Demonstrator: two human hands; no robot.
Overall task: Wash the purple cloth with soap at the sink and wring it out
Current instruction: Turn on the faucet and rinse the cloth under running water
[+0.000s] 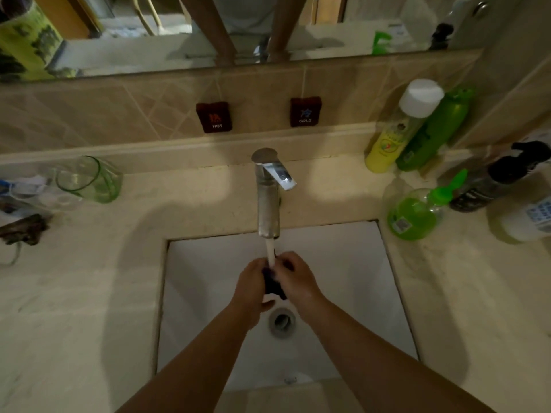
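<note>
Head view, looking down at a white sink (343, 293) set in a beige table (74, 293). Water runs from the tap (268, 201) onto a dark purple cloth (272, 283), bunched between both hands above the drain (281, 321). The left hand (252, 289) and right hand (298, 278) each grasp it with curled fingers. The cloth looks soft, soaked and likely slippery with soap; gripping each end would suit wringing. On the right stand a clear bottle (414, 216) partly filled with green liquid, a yellow bottle (396, 135), and a green one (432, 132). An empty-looking glass (89, 180) sits left.
</note>
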